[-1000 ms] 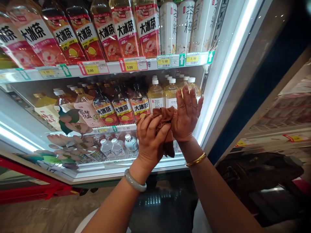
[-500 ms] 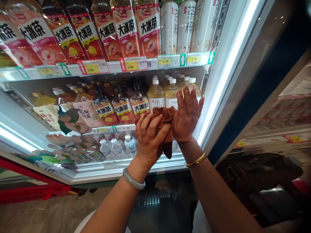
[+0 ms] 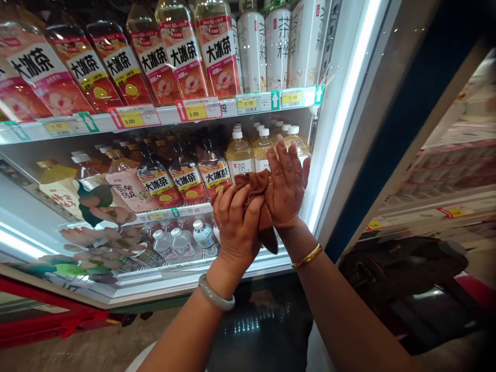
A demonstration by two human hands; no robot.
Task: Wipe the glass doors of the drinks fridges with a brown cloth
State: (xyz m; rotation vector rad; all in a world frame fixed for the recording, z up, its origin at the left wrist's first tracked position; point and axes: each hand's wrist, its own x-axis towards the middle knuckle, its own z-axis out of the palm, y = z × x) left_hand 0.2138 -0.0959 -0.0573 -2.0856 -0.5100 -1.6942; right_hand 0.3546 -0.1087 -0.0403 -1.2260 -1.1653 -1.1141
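A crumpled brown cloth (image 3: pixel 266 226) is bunched under my left hand (image 3: pixel 238 219), whose fingers curl over it against the glass door (image 3: pixel 248 261) of a lit drinks cooler. Beside it my right hand (image 3: pixel 287 186) lies flat on the same glass, fingers stretched upward, its thumb side close to the cloth. A grey bangle (image 3: pixel 216 293) circles my left wrist and a gold bangle (image 3: pixel 307 257) my right. Behind the pane, dark tea bottles (image 3: pixel 187 178) and pale yellow tea bottles (image 3: pixel 240 149) stand at the height of my hands.
Larger red-labelled tea bottles (image 3: pixel 218 51) fill the upper shelf above price tags (image 3: pixel 196 110). Flower decals (image 3: pixel 104 206) cover the glass at left. A blue door frame (image 3: pixel 372 155) runs along the right, with a dark bag-like object (image 3: pixel 403 268) low beyond it.
The view has shifted slightly, so the shelves appear a little lower and farther left. Both hands and the cloth keep nearly the same arrangement on the glass.
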